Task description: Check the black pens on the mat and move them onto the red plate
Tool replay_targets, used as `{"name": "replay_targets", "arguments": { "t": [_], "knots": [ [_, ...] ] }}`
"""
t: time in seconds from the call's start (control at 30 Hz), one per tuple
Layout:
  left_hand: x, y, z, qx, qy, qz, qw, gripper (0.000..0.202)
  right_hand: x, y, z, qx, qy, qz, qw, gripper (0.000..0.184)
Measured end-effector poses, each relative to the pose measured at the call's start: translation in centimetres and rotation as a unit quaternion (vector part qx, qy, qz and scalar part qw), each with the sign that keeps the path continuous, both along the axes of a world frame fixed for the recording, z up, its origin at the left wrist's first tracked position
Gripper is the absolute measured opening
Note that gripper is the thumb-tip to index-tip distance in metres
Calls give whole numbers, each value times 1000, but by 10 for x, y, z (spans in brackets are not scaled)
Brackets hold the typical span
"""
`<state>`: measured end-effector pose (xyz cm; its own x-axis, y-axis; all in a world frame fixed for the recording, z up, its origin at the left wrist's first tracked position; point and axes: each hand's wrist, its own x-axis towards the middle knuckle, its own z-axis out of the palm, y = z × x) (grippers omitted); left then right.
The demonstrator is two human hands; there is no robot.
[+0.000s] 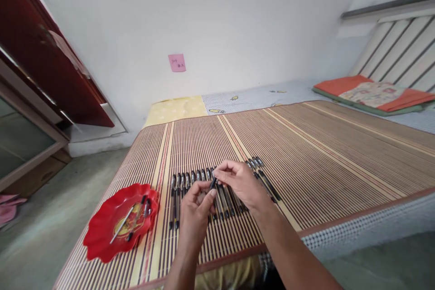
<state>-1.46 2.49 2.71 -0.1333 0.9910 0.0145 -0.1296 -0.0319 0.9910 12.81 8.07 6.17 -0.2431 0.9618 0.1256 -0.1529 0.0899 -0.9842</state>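
Both my hands meet over a row of black pens [183,190] laid side by side on a striped bamboo mat [322,158]. My left hand [195,210] is closed, its fingers pinched around one black pen [212,184]. My right hand [238,183] is closed too and pinches the upper end of the same pen from above. More pens [267,181] of the row show to the right of my right hand. Part of the row is hidden under my hands.
A red scalloped plate [102,235] at the mat's near left holds pen parts, among them a thin refill. The mat covers a bed with an orange pillow [370,93] at the far right. A dark red cabinet [41,54] stands at the left.
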Motion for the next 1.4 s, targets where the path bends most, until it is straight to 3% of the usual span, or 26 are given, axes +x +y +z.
{"name": "replay_targets", "arguments": {
  "t": [0.07,0.2,0.27,0.4,0.57,0.77,0.97,1.13,1.4],
  "knots": [
    [-4,-1,0,-1,20,-24,999,33,-1,1,-3,0,8,-8,1000,29],
    [-6,1,-1,-25,-33,-134,990,40,-1,1,-13,-3,12,-10,1000,26],
    [-5,3,-2,-25,-30,-120,992,38,-1,1,-17,-2,3,-17,1000,24],
    [-3,5,-4,-9,20,-33,999,40,0,3,-19,9,-8,-29,1000,22],
    [-2,4,-1,-47,-66,-127,989,42,4,6,-20,11,21,-8,1000,21],
    [1,3,0,-41,-73,-96,992,43,6,6,-23,3,28,5,1000,24],
    [1,1,4,-79,-136,-174,972,44,4,7,-28,-4,94,50,994,21],
    [3,2,0,-40,-83,-138,986,39,3,10,-33,-23,106,64,992,23],
    [-2,2,-4,-26,-49,-121,991,37,8,7,-26,-15,35,76,996,26]
  ]
}}
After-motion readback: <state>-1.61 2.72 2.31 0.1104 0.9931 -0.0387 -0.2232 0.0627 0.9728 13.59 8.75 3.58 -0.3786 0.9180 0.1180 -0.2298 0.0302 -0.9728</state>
